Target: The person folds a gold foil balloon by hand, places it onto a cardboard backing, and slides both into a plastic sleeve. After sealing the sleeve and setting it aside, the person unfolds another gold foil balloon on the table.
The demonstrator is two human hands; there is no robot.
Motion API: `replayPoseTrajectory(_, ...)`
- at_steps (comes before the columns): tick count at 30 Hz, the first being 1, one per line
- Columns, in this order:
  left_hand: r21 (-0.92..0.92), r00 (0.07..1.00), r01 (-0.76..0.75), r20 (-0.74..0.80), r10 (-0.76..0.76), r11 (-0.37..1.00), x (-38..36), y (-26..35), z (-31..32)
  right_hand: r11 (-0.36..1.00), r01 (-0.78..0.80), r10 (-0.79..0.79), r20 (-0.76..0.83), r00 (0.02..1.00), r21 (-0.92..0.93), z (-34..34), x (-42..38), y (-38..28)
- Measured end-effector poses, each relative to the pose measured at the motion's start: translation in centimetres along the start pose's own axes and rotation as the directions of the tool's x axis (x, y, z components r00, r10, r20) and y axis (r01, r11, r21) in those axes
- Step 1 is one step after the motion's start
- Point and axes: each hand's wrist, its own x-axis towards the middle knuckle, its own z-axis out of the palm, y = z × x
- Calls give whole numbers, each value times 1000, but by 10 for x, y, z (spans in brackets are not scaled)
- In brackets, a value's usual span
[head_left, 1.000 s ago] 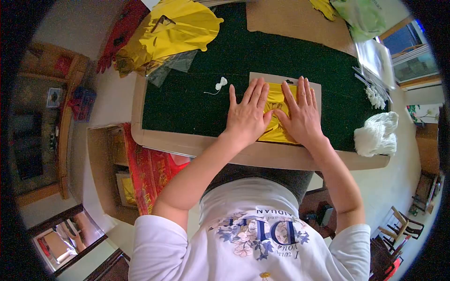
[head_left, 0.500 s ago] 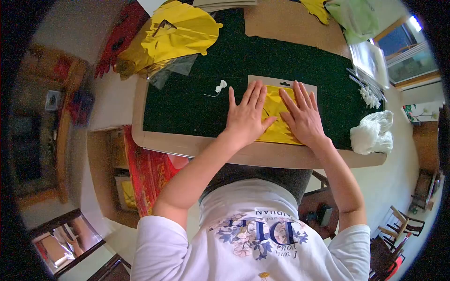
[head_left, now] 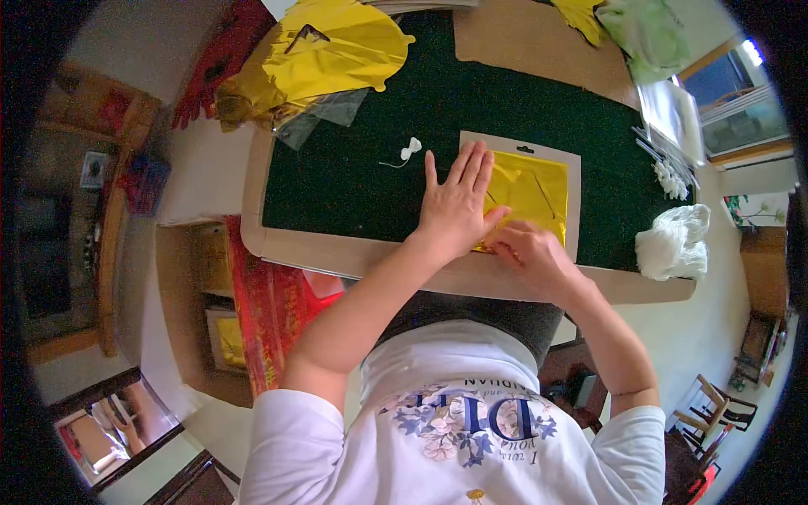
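Note:
A folded gold foil balloon point(head_left: 539, 189) lies flat on a brown backing card point(head_left: 574, 210) with a hanging slot in its top edge. My left hand point(head_left: 454, 202) rests palm down over the left side of foil and card, fingers stretched out, thumb pointing right. At the lower edge of the foil, near that thumb, my right hand point(head_left: 534, 257) is closed, its fingers curled at the foil's edge. The fingertips are partly hidden. A small white bundle of ribbon point(head_left: 410, 150) with a loose end lies left of the card.
Dark green mat point(head_left: 353, 194) covers the cardboard-edged table. Large gold foil point(head_left: 337, 55) and clear bags lie back left, a cardboard sheet point(head_left: 539, 42) at the back. On the right are a white plastic bundle point(head_left: 673, 242), white sticks point(head_left: 652, 145) and a green bag point(head_left: 644, 38).
My right hand has left its flat position on the foil, moved down towards me and left, and curled its fingers at the lower edge. My left hand stays flat.

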Motion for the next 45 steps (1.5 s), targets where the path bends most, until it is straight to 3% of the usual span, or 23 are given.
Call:
replayPoseTrajectory(2, -5, 1000, -3, -9, 3, 1000, -1, 0, 2, 990, 122, -124, -22, 992, -71, 3, 1, -1)
replayPoseTrajectory(5, -3, 1000, -2, -30, 2, 1000, 0, -1, 5, 996, 72, -62, 165, 984, -54, -16, 3, -9)
replayPoseTrajectory(7, -9, 998, -13, -65, 12, 1000, 0, -2, 9, 981, -136, 169, 274, 947, -137, -46, 29, -27)
replayPoseTrajectory(8, 2, 999, 2, 37, -2, 1000, 1, -1, 4, 954, -235, 285, 317, 905, -185, -54, 47, -31)
replayPoseTrajectory(9, 15, 990, 14, 141, -16, 1000, 2, 2, -7, 989, -66, 82, 121, 989, -131, -48, 65, -29)
replayPoseTrajectory(10, 31, 969, 19, 244, -26, 999, 3, 4, -14, 987, 112, -123, -94, 988, -114, -35, 84, -27)
replayPoseTrajectory(12, -34, 977, 25, 213, -18, 999, 6, 3, -18, 917, 312, -356, -157, 921, -248, 13, 125, -17)
replayPoseTrajectory(14, -81, 992, 76, 110, -67, 994, 6, 3, -6, 881, 197, -319, -232, 919, -431, 52, 151, -17)
replayPoseTrajectory(15, -56, 988, -42, -148, 34, 998, -3, -6, 16, 909, 145, -241, -209, 948, -391, 52, 157, -17)
replayPoseTrajectory(16, -93, 986, -62, -161, 46, 994, -4, -6, 14, 932, 89, -161, -181, 970, -352, 49, 162, -15)
replayPoseTrajectory(17, -129, 983, -77, -173, 54, 989, -5, -6, 11, 950, 33, -82, -147, 986, -312, 47, 164, -12)
replayPoseTrajectory(18, -166, 982, -85, -181, 55, 982, -6, -5, 7, 989, 94, -120, -248, 961, -113, 37, 155, -6)
replayPoseTrajectory(19, -89, 998, -51, -50, 47, 995, -4, -1, -5, 981, 173, -134, -350, 927, 84, 21, 139, 0)
replayPoseTrajectory(20, -7, 996, -26, 80, 26, 1000, -3, 3, -14, 972, 164, -67, -469, 881, 168, 0, 115, -3)
replayPoseTrajectory(21, -26, 998, -31, -55, 30, 999, -3, 1, -3, 945, 34, 124, -455, 882, 324, -20, 92, 4)
replayPoseTrajectory(24, -44, 999, -14, -45, 12, 999, -1, 1, -6, 923, -273, 368, -415, 832, 271, -68, 26, 60)
replayPoseTrajectory(26, -30, 999, -27, -32, 26, 999, -2, 0, -5, 818, -348, 507, -288, 813, 458, -73, -6, 95)
replayPoseTrajectory(27, -26, 999, -31, -29, 30, 999, -2, 0, -6, 813, -276, 460, -274, 845, 513, -67, -14, 98)
replayPoseTrajectory(30, 5, 1000, -27, 11, 27, 1000, -2, 1, -6, 790, -287, 500, -299, 812, 541, -57, -22, 101)
replayPoseTrajectory(35, 44, 998, -36, 44, 34, 998, 1, 1, -7, 890, -353, 447, -393, 804, 290, -53, -11, 87)
replayPoseTrajectory(38, 46, 997, -30, 69, 27, 998, 1, 2, -9, 833, -441, 549, -391, 739, 335, -51, -6, 78)
replayPoseTrajectory(39, 54, 997, -32, 75, 28, 998, 1, 2, -10, 786, -409, 583, -336, 740, 463, -52, -6, 77)
replayPoseTrajectory(45, 67, 996, -34, 86, 28, 997, 1, 3, -11, 572, -348, 646, -146, 749, 743, -58, -7, 74)
